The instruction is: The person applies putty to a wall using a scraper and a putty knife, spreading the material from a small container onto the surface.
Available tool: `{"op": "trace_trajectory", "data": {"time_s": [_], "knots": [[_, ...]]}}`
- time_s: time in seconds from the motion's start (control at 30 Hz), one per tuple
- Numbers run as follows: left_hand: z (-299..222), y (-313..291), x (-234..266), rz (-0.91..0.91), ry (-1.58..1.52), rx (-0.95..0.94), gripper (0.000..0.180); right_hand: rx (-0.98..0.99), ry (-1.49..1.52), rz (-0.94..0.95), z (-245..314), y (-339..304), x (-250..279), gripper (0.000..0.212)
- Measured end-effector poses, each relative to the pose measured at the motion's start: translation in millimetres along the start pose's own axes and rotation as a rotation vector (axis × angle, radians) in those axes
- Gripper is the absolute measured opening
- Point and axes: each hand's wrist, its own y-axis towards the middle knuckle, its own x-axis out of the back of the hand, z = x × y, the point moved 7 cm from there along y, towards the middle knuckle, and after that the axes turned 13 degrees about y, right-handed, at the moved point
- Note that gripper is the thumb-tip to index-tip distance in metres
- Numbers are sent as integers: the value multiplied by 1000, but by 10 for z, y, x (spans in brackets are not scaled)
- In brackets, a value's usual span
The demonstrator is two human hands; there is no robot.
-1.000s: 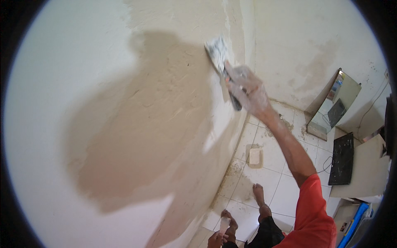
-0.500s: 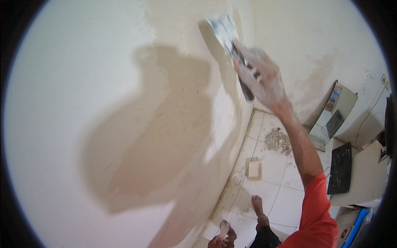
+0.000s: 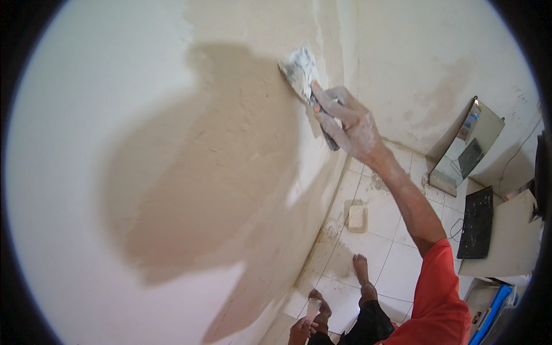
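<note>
My right hand [image 3: 353,126], dusted with white, is closed around the dark handle of a wide putty knife [image 3: 300,72]. White filler is smeared over its blade, which is at the wall [image 3: 241,155], beside the shadow cast there. A beige-grey patch of plaster with small ridges covers the wall's middle. Low in the picture, my left hand [image 3: 300,332] grips a smaller scraper [image 3: 313,309] with a pale blade, apart from the wall. Part of that hand is cut off by the lower edge.
A pale rectangular tub [image 3: 357,219] sits on the white tiled floor [image 3: 374,253] near the wall's foot. Crumbled debris [image 3: 379,183] lies beyond it. A mirror [image 3: 466,149] leans at the right wall, and a dark panel [image 3: 476,224] stands closer. My bare feet [image 3: 360,269] are below.
My right hand has brought the putty knife down and slightly left along the wall. My left hand with the small scraper has risen slightly in view. The whole view has shifted a little.
</note>
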Motion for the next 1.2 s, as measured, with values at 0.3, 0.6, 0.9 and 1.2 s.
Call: {"op": "trace_trajectory", "data": {"time_s": [0.3, 0.6, 0.9, 1.2], "knots": [[-169, -97, 0, 85, -132, -175, 29, -355, 160, 136, -154, -1019, -259, 50], [-121, 8, 113, 32, 279, -48, 34, 57, -24, -93, 417, 546, 376, 47], [93, -74, 166, 52, 212, 16, 35, -65, 51, 5, 14, -237, -91, 47], [68, -149, 206, 62, 263, -21, 38, -226, 126, 78, 49, -1077, -207, 48]]}}
